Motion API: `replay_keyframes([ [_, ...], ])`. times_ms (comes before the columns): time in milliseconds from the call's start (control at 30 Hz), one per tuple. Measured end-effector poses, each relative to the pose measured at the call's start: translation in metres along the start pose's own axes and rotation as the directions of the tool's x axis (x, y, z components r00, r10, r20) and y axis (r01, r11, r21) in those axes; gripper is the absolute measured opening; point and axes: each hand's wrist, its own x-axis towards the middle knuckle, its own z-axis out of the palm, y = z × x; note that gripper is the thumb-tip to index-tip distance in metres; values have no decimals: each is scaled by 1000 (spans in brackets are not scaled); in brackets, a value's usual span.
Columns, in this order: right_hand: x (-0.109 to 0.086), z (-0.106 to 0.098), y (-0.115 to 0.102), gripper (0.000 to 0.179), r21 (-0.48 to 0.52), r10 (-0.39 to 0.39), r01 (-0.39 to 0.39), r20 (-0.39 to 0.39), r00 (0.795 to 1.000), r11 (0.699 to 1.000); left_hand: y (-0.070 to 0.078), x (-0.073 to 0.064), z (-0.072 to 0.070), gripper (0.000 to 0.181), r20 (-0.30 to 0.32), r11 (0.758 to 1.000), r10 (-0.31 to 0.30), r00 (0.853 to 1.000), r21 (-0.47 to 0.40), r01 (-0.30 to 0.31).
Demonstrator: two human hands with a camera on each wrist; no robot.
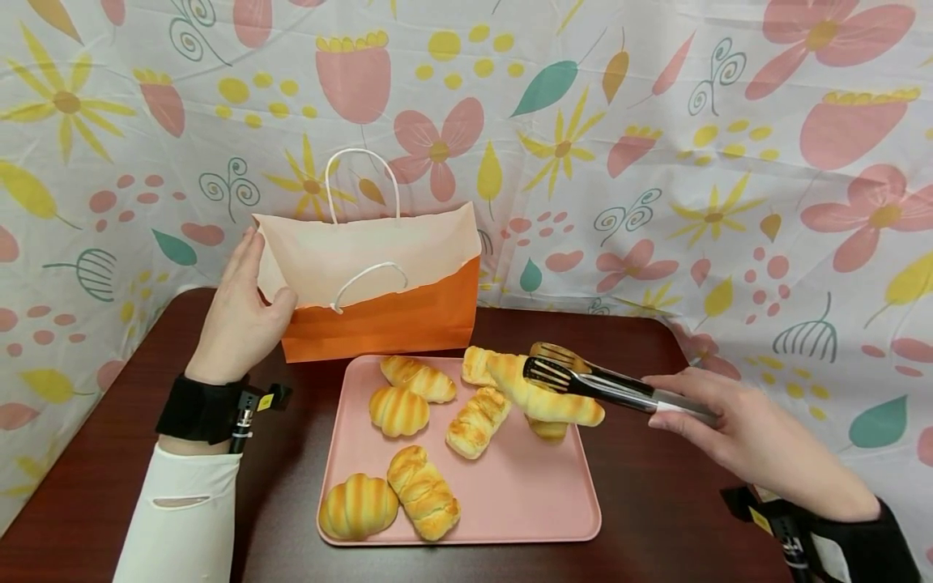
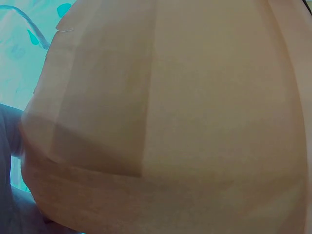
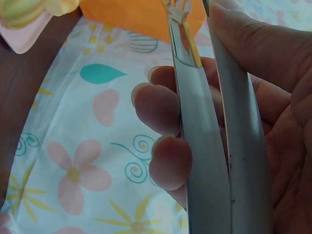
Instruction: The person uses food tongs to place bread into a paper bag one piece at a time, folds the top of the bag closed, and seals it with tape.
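My right hand (image 1: 736,421) grips metal tongs (image 1: 630,393); in the right wrist view, fingers and thumb wrap their grey handles (image 3: 204,146). The tongs' slotted ends hold a long, pale yellow bread roll (image 1: 528,389) over the tray's back right corner, overlapping other bread there. My left hand (image 1: 244,312) rests against the left side of an orange paper bag (image 1: 394,316), fingers straight along its edge and thumb by the front corner. The bag stands upright, its mouth spread, showing a pale inside. Its side panel (image 2: 209,107) fills most of the left wrist view.
A pink tray (image 1: 525,502) in front of the bag carries several bread rolls, including a twisted one (image 1: 424,494) and a ridged round one (image 1: 359,508). White string handles (image 1: 362,151) rise from the bag. Behind the dark table (image 1: 277,502) hangs a flowered cloth (image 1: 547,267).
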Motion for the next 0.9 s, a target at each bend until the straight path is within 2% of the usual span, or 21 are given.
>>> replay_keyframes([
  [333, 20, -16, 8, 49, 7, 104, -104, -1, 995, 995, 3, -1, 2, 79, 5, 1000, 11, 1000, 6, -11],
  [600, 43, -33, 7, 41, -10, 208, -208, 45, 977, 978, 3, 0, 2, 80, 8, 1000, 7, 1000, 7, -7],
  [733, 60, -44, 5, 40, 7, 185, -185, 9, 983, 983, 2, -1, 1, 80, 13, 1000, 3, 1000, 12, -4],
  [900, 83, -59, -1, 46, -8, 104, -105, -44, 994, 994, 1, -1, 0, 79, 13, 1000, 2, 1000, 11, -2],
])
